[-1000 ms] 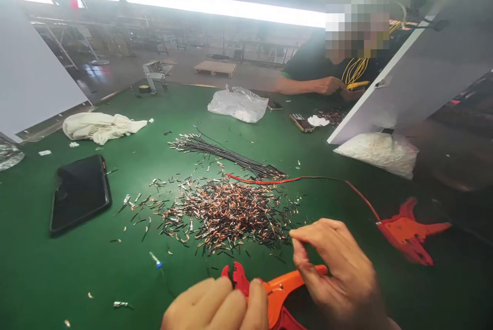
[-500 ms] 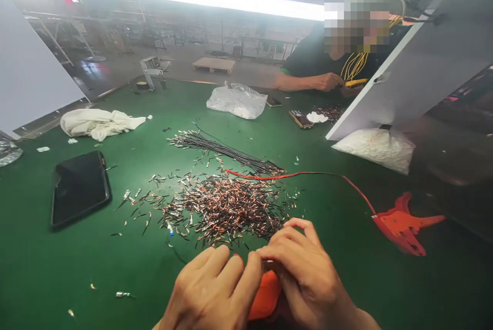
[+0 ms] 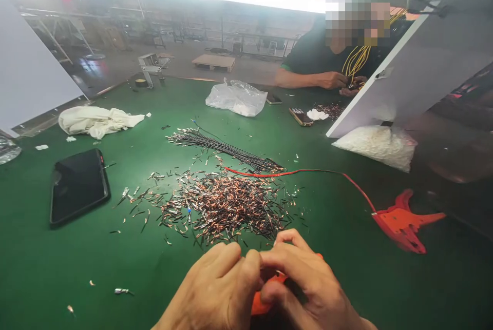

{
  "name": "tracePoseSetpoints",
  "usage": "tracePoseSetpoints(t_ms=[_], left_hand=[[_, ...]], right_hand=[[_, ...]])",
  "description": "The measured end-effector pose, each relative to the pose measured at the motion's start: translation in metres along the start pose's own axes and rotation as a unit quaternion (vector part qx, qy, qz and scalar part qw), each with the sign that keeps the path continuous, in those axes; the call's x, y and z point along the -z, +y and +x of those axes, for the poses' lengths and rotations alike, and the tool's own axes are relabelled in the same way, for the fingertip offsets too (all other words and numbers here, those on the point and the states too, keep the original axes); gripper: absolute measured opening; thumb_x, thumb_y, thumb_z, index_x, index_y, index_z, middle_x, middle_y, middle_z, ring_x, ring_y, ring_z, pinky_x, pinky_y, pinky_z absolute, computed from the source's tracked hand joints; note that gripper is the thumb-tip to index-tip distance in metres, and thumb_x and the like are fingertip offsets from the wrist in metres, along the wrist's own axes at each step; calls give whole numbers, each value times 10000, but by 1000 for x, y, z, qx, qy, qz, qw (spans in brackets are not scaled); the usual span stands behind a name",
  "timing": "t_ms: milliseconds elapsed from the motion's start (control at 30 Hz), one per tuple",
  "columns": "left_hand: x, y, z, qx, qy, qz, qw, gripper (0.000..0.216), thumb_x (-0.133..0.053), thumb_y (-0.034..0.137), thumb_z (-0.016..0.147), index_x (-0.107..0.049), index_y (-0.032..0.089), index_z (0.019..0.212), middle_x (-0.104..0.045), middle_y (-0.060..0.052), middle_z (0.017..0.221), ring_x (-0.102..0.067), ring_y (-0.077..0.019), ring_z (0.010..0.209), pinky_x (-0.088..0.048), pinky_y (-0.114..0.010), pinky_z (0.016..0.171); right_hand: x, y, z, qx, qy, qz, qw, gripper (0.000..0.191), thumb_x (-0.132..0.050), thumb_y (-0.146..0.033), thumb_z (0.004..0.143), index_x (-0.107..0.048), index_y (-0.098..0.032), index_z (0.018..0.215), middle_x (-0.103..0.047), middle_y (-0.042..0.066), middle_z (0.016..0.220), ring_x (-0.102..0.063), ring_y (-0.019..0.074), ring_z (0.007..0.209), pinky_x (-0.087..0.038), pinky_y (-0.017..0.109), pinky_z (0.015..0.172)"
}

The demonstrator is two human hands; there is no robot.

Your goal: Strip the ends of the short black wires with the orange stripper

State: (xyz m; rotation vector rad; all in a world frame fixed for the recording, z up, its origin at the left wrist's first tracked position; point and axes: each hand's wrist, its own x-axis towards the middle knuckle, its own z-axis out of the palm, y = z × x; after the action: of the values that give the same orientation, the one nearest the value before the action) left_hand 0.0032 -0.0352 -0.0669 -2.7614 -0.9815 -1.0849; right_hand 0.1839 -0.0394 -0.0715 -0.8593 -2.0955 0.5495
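Stripper [image 3: 265,294], orange, sits low at the near edge of the tabletop [image 3: 46,268], almost fully covered by both hands. Left hand [image 3: 215,294] is clenched over its left side; right hand [image 3: 308,289] wraps the right side, fingertips meeting the left thumb right above the tool. Looks like a short wire piece is pinched there, but it's hidden — can't tell.

Progress, judged from the piles:
- Scrap pile [image 3: 227,207] of copper ends and black insulation bits lies just beyond the stripper. It's big and spread wide, so a lot of cutting and stripping looks done.
- Black wire bundle [image 3: 227,150] lies beyond the scrap pile, ends roughly aligned. Whether it's finished stock or still waiting I can't tell.
- Red wire [image 3: 300,172] runs from the far side of the scrap pile off to the right of the stripper, ending at a second red tool [image 3: 404,222] lying unused.

So: mid-batch, one piece in hand, no clear end in sight.

Farther out from the stripper: phone [image 3: 79,186] face up to the left, white cloth [image 3: 96,120] beyond it, clear bag [image 3: 235,98] far centre, bag of white parts [image 3: 375,146] far right under a white board [image 3: 423,73]. A co-worker [image 3: 319,58] across the tabletop handles yellow wires [image 3: 356,60].
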Motion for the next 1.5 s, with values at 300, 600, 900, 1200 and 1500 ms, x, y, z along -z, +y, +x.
tracePoseSetpoints(t_ms=[300, 600, 900, 1200, 1500], left_hand=[[-11, -3, -3, -3, -14, -28, 999, 376, -251, 170, 1069, -439, 199, 745, -506, 30, 536, -435, -110, 453, -322, -230, 400], [4, -18, -9, -14, -30, -33, 999, 237, -408, 74, 954, -553, 174, 796, -505, 22, 559, -418, -138, 500, -329, -254, 444], [14, -58, -15, 95, 65, 78, 990, 221, -528, 55, 931, -626, 134, 1113, -700, -26, 789, -610, -130, 640, -481, -243, 594], [12, -53, -14, 166, 97, 38, 981, 137, -522, 109, 950, -641, 147, 1006, -721, -29, 842, -662, -113, 682, -514, -217, 665], [22, -40, -9, 182, 61, -132, 972, 149, -524, 129, 954, -636, 220, 993, -676, 37, 742, -610, -76, 601, -487, -156, 567]], right_hand=[[5, 3, -3, 22, 11, -56, 998, 349, -321, -233, 1073, -537, -200, 801, -607, -69, 584, -513, 81, 471, -417, 305, 715], [9, 5, -2, 15, 52, -17, 998, 350, -318, -361, 1081, -543, -218, 853, -674, -62, 648, -595, 90, 531, -391, 335, 836], [40, 23, -34, -96, -255, -242, 931, 811, -963, -327, 482, -607, -153, 1189, -677, 196, 1158, -666, 390, 980, -591, 514, 790], [34, 30, -53, -19, -266, -309, 913, 388, -510, -31, 780, -651, -139, 1125, -743, 134, 948, -703, 307, 798, -579, 402, 687], [58, 20, -25, -352, -96, 554, 748, 482, -645, -303, 705, -676, -243, 1183, -712, 90, 1100, -654, 345, 1038, -487, 487, 913]])
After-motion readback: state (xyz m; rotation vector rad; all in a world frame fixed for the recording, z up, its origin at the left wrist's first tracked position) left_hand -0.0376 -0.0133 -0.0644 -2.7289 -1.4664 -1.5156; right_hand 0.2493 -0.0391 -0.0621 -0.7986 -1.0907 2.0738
